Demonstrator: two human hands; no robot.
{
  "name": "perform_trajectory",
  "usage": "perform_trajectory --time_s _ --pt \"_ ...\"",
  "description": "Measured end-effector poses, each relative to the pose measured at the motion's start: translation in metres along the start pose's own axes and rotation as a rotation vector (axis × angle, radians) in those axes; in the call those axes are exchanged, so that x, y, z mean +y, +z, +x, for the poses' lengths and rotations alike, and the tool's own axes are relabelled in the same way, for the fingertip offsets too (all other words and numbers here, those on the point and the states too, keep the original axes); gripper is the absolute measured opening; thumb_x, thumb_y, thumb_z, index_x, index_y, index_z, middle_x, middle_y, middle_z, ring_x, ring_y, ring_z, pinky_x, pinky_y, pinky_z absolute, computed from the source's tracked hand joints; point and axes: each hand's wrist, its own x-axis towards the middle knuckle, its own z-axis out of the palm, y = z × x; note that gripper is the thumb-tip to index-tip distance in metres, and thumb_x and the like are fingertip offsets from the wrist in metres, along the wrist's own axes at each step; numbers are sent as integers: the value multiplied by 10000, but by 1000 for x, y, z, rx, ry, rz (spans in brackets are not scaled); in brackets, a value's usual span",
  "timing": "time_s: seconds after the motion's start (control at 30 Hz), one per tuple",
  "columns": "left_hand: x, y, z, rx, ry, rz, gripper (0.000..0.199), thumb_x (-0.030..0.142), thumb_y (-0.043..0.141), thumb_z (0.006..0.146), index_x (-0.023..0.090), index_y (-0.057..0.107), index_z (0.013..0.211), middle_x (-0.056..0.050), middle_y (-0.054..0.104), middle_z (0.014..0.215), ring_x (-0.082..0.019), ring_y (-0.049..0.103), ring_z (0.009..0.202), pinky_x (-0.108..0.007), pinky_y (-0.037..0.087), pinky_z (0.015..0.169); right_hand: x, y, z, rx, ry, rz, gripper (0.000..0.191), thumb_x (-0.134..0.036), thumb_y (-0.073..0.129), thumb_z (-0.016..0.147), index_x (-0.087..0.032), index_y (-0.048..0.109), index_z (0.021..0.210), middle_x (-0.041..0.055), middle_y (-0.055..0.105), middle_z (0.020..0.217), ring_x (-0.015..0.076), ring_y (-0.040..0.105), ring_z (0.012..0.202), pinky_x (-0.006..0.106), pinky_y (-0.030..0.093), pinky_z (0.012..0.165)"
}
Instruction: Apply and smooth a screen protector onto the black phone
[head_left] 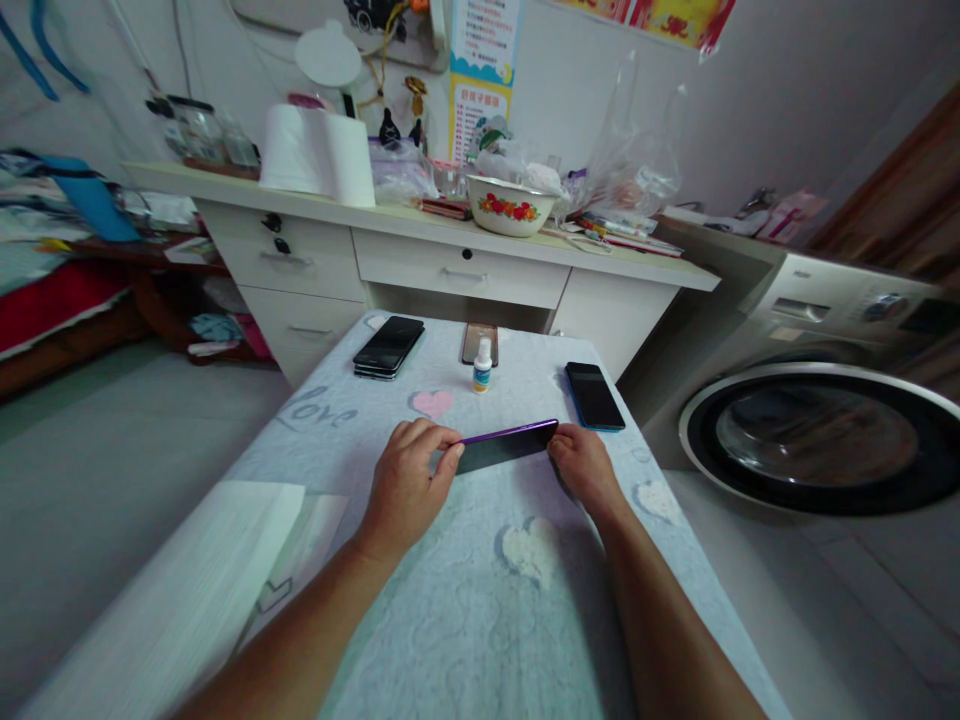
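Between both hands I hold a smartphone (504, 450) with a purple edge, tilted with its dark face toward me, low over the covered table. My left hand (412, 478) pinches its left end between thumb and fingers. At the right end, my right hand (583, 460) is closed round the corner. Beyond the phone stands a small white bottle (481, 368) with a blue and yellow label. Behind the bottle lies a brownish phone case or phone (478, 343); I cannot tell which. A dark phone with a blue edge (595, 396) rests to the right.
A stack of phones (389, 345) lies at the table's far left. White cloth or paper (180, 580) covers the near left edge. Behind stands a drawer desk (457, 265) bearing a flowered bowl (510, 207) and paper rolls (319, 155). A washing machine (810, 300) is at the right.
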Motion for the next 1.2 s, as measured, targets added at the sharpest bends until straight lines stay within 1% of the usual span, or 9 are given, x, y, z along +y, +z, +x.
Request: perform_trajectory --time_s 0.17,0.4,0.53,0.7,0.83,0.93,1.07,1.2 --pt "2 -1 1 8 0 10 101 230 527 864 203 612 816 -19 622 800 -196 540 825 -335 418 752 -5 -2 -2 30 7 42 210 -230 439 706 -177 640 670 8 580 586 137 486 566 230 296 537" --pt "1 -1 1 8 0 14 102 231 526 861 206 613 814 -22 629 804 -200 546 829 -338 422 755 -2 -1 -1 31 3 105 213 -243 443 700 -173 643 678 4 570 564 136 472 536 232 299 518" --pt "0 0 1 15 -4 21 104 222 525 858 203 616 810 -22 630 808 -198 547 827 -336 421 753 -4 -2 -2 39 -6 130 216 -237 442 692 -168 647 682 5 568 569 139 484 549 231 314 526" --pt "1 0 1 18 -7 25 96 219 532 859 197 613 811 -21 624 806 -197 544 827 -334 419 750 -9 -5 -3 69 9 223 276 -269 463 694 -145 688 793 25 623 630 160 537 596 237 367 558" --pt "0 0 1 23 -6 36 92 221 531 861 202 611 821 -22 623 812 -197 545 827 -333 423 752 -6 -3 -2 109 9 285 309 -300 488 704 -128 699 850 51 672 711 181 583 666 254 417 619" --pt "-2 0 0 23 -15 42 94 229 527 865 205 611 833 -24 626 822 -201 546 838 -336 425 756 -4 -2 -2 148 10 327 334 -325 498 721 -124 700 894 66 688 743 188 592 672 258 428 607" --pt "-3 1 0 16 -22 30 99 232 517 872 205 610 854 -25 626 830 -202 544 843 -340 426 765 -4 -3 -2 189 14 328 367 -359 505 742 -124 700 944 64 674 689 184 578 616 255 420 554" --pt "-1 1 0 10 -25 19 108 241 506 877 207 605 851 -28 622 832 -204 541 840 -341 424 758 -3 -4 -2 199 9 319 371 -377 510 751 -128 700 950 54 652 640 183 570 586 257 417 532"
